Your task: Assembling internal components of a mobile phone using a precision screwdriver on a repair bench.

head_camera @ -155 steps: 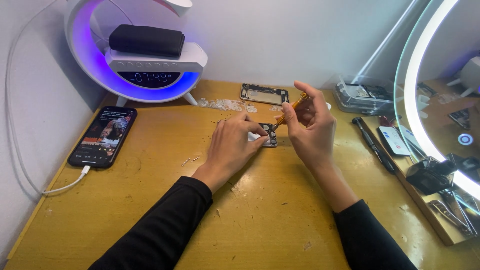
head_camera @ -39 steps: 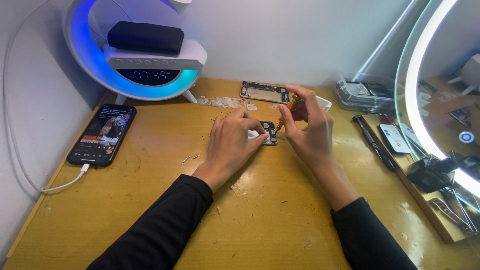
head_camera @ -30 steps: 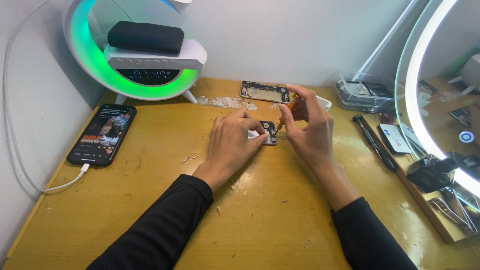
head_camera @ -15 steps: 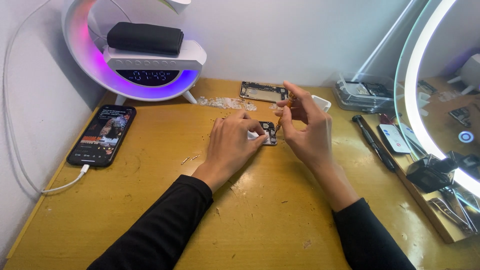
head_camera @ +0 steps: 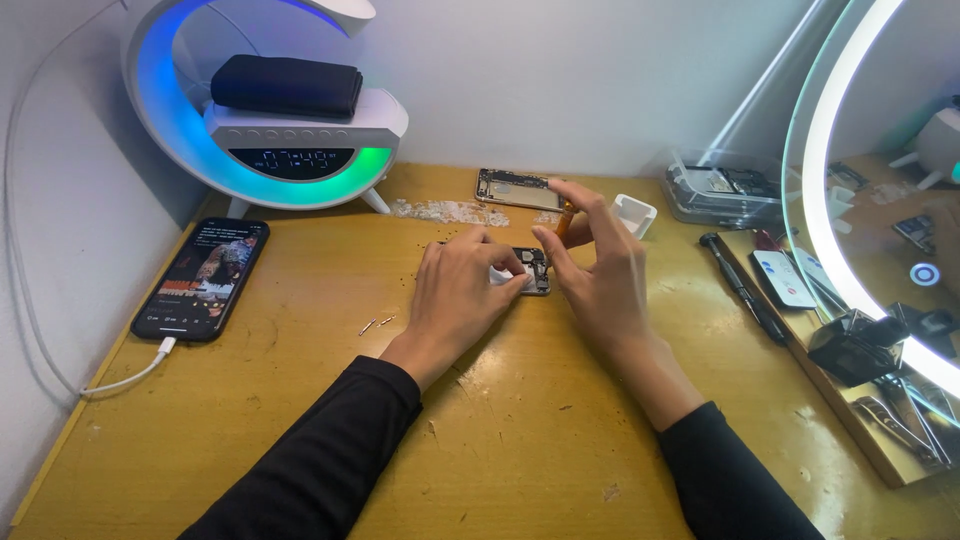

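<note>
- Board: a small dark circuit piece, flat on the wooden desk, right between the two hands and partly covered by the left fingertips.
- Left hand lies palm down over the board's left end, fingers curled onto it and pressing a small white bit at its edge; it pins rather than lifts.
- Right hand sits just right of the board, thumb reaching down to touch its right edge.
- Right index and thumb pinch narrow on a slim orange tool, which stands nearly upright just above and behind the board; the other fingers fan out loose.
- The tool's tip is hidden behind the fingers, so whether it meets the board cannot be told.
- Just beyond the right fingertips, a stripped phone frame lies flat, apart from the grip.
- Right of that hand, near the knuckles, a small white tray.
- Further right, a black screwdriver and a clear box of parts, well apart from both hands.
- Far left of the left hand, a lit phone on a white cable.
- Behind the left hand, a ring lamp glowing blue and green, a black pouch on its shelf.
- Two tiny screws lie just left of the left wrist.
</note>
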